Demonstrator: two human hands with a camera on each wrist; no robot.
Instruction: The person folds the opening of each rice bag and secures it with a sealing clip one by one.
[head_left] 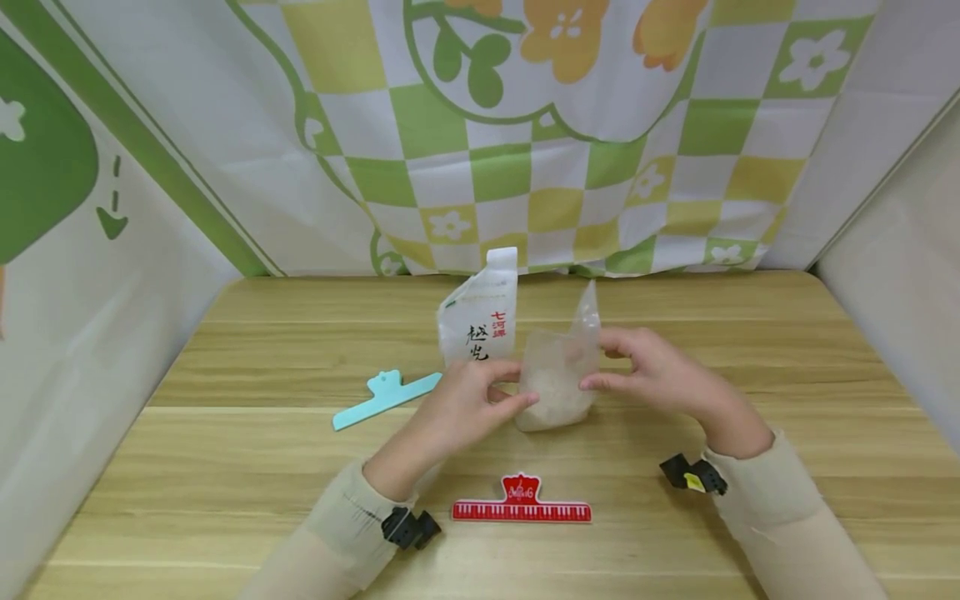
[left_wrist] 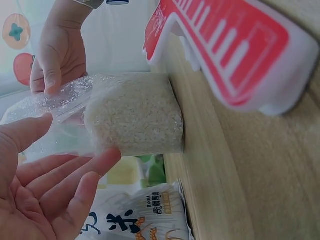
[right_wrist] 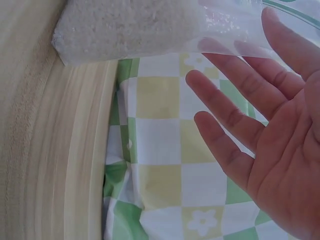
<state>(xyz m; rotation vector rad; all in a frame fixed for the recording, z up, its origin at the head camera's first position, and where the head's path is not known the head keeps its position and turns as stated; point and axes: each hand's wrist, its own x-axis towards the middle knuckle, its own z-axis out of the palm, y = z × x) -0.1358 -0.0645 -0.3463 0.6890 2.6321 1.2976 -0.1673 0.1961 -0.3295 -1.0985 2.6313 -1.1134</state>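
A clear plastic bag of white rice (head_left: 555, 387) stands upright on the table, its loose top rising to a peak on the right. My left hand (head_left: 480, 404) touches the bag's left side, thumb toward the front, fingers extended in the left wrist view. At the opposite side is my right hand (head_left: 660, 371), its thumb and fingertips against the upper film. The right wrist view shows that hand's fingers (right_wrist: 235, 112) spread and mostly straight. Behind the left hand stands a white printed package (head_left: 480, 321), its lower part hidden by the hand.
A light-blue bag clip (head_left: 386, 398) lies left of the left hand. Nearer the front edge is a red clip with a piano-key pattern (head_left: 521, 502). A checkered curtain (head_left: 555, 183) hangs behind the wooden table (head_left: 247, 467), with pale fabric on both sides.
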